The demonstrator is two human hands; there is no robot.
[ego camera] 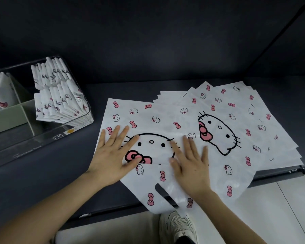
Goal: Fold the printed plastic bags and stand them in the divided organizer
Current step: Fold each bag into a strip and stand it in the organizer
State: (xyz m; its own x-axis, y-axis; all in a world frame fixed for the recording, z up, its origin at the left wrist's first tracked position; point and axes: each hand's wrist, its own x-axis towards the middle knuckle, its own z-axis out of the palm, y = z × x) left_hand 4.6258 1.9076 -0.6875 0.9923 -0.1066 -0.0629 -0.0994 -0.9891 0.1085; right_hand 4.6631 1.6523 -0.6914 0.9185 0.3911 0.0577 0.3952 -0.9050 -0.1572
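Left hand (111,161), right hand (190,166) flat, fingers straight, pressing bag (148,120) mid-frame, gripping nothing. Step, likely: smoothing before first fold. Next: fold, stand in organizer (42,136), upper left.

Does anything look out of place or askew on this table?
The pile of white cat-print plastic bags is fanned unevenly, its near corner hanging past the edge of the dark table. Nothing looks torn.

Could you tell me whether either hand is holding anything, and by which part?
Nothing is gripped: the left hand and right hand press flat, fingers straight, on the middle of the white cat-printed plastic bag.
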